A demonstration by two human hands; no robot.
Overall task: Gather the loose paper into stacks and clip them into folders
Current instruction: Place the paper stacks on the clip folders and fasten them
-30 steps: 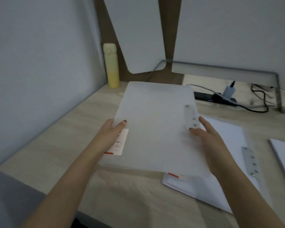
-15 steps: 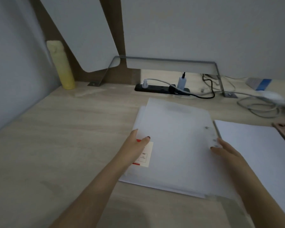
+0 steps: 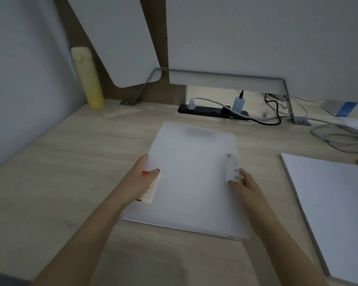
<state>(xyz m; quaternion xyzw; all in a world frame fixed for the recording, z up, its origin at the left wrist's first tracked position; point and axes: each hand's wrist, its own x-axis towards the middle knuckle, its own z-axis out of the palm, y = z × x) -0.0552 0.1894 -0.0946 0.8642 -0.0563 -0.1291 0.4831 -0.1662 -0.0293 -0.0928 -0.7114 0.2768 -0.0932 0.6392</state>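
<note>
On the wooden desk (image 3: 70, 172), your left hand (image 3: 140, 183) pinches the folder (image 3: 192, 182) by its left edge, thumb on top; your right hand (image 3: 246, 188) touches the clip (image 3: 232, 168), grip unclear.

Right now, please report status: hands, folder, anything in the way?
Left hand pinches folder at left edge, thumb on top. Right hand touches its clip. Paper stack lies apart at right, not blocking.
</note>
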